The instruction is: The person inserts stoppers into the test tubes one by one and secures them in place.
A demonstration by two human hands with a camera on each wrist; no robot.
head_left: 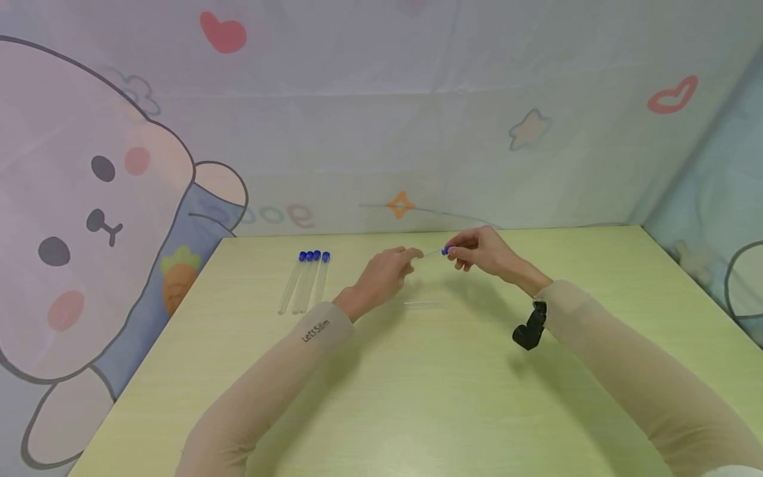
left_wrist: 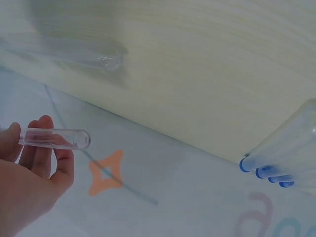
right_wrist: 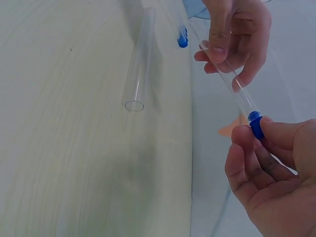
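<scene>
Over the back of the table, my left hand [head_left: 381, 273] holds a clear test tube [right_wrist: 231, 81] between thumb and fingers. The tube's rounded end [left_wrist: 81, 139] sticks out past the fingers in the left wrist view. My right hand [head_left: 485, 252] pinches a blue cap [right_wrist: 256, 127] at the tube's other end. The cap sits at the mouth; how far on it is cannot be told. Below the hands, a second clear tube [right_wrist: 140, 64] lies on the table, its mouth uncapped.
Several clear tubes with blue caps [head_left: 309, 256] lie side by side on the table at the left, beyond the left forearm. A printed cloth [head_left: 357, 132] hangs behind the table's back edge. A black device [head_left: 529, 328] hangs from the right wrist.
</scene>
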